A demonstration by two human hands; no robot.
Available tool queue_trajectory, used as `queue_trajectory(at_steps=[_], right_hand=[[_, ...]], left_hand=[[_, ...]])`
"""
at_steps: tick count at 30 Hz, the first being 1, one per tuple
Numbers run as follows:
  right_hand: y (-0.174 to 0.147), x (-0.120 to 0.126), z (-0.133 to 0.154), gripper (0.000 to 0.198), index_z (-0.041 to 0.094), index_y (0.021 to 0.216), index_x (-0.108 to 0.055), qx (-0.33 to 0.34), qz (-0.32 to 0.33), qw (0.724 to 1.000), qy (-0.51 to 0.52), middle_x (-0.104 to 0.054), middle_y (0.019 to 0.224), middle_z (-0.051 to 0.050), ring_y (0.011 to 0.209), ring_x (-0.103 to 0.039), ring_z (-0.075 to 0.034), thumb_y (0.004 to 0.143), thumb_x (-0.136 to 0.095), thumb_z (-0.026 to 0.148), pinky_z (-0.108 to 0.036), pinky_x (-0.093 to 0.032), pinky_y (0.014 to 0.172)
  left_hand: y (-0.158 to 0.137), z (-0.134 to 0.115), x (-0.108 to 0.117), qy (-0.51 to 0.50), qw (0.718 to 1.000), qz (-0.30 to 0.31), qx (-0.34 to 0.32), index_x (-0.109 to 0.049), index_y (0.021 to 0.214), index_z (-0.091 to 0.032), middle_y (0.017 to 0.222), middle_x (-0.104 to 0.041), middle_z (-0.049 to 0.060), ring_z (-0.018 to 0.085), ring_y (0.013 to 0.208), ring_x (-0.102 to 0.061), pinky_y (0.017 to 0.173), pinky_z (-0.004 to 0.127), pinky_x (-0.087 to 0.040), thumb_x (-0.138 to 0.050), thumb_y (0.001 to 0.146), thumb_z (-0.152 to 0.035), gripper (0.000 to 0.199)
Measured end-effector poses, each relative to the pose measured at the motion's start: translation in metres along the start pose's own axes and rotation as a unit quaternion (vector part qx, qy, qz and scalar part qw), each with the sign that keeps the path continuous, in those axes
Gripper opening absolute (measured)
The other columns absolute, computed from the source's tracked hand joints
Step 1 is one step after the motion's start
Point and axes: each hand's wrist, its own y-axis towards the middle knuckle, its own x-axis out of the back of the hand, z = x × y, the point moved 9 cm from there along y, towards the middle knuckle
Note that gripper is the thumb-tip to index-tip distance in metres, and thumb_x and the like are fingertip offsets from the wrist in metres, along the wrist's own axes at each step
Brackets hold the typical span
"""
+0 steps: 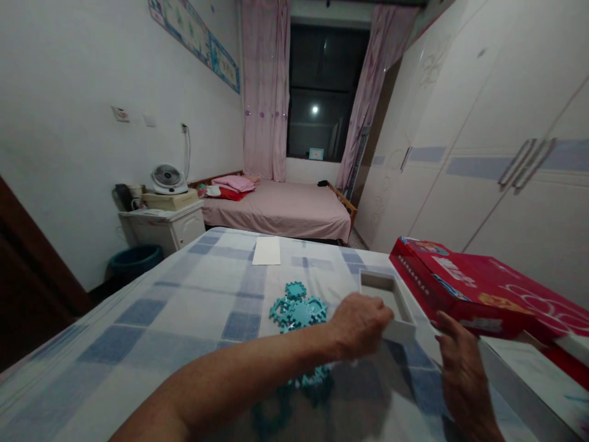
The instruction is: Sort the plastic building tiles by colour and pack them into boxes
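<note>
My left hand [361, 326] reaches across the table with its fingers curled closed, at the near left side of a small open white box [399, 330]. The curled fingers hide whatever they may hold. To the right of that box is my right hand [467, 377], its fingers partly bent and apart, with nothing seen between them. Several teal gear-shaped pieces [304, 312] lie bunched together left of my left hand, and my forearm covers part of the group. More teal pieces [273, 411] show, blurred, on the near side of the forearm.
A large red box [478, 282] lies at the right of the table, with a white box or lid [538, 380] in front of it. A white card [266, 251] rests near the far edge of the checked tablecloth [175, 331]. Beyond stands a bed [294, 205].
</note>
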Motion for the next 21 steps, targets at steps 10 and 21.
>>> queue_trajectory(at_steps=[10,21], right_hand=[[-0.014,-0.005,0.029,0.034,0.024,0.115,-0.054,0.214,0.078,0.971,-0.076,-0.056,0.12,-0.008,0.116,-0.049,-0.029,0.091,-0.036,0.04,-0.049,-0.037,0.1],[-0.032,-0.023,0.049,0.029,0.029,0.11,-0.059,0.366,0.097,0.916,-0.136,-0.065,0.112,-0.002,0.11,-0.057,-0.027,0.085,-0.05,0.039,-0.042,-0.046,0.087]], left_hand=[[-0.016,0.108,0.0,0.02,0.979,0.015,0.202,-0.061,0.097,-0.022,0.108,-0.062,0.006,0.018,0.104,-0.056,0.09,0.033,-0.043,-0.047,0.086,-0.034,0.021],[-0.135,0.293,-0.009,0.075,0.82,0.041,0.566,-0.052,0.12,-0.011,0.126,-0.051,0.024,0.036,0.122,-0.045,0.095,0.049,-0.036,-0.041,0.081,-0.062,0.065]])
